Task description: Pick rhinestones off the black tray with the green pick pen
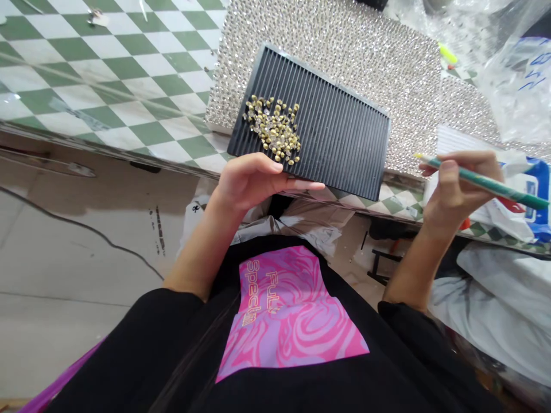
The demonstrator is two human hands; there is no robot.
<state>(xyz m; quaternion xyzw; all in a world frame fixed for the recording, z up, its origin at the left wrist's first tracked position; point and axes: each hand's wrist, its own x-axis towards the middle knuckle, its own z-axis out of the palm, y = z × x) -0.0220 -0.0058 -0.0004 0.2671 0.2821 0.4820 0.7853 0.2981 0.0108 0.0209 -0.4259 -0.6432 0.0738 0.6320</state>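
Note:
My left hand [249, 182] grips the near edge of a black ridged tray [338, 129], thumb on top and fingers beneath. A loose heap of small gold-backed rhinestones [275, 131] lies on the tray's left half. The tray is tilted and overlaps a wide sheet of glittering rhinestones [340, 40] behind it. My right hand [460, 186], to the right of the tray, pinches a green pencil [508, 188] with a pale yellow tip. That tip points left, over the sheet's near edge, apart from the tray.
A green-and-white checkered tabletop [124, 63] extends to the left. Clear plastic bags [516, 86] and a yellow marker [447, 53] lie at the back right. Near my right hand is a blue-and-white packet [536, 195]. A cable [90, 229] runs along the floor.

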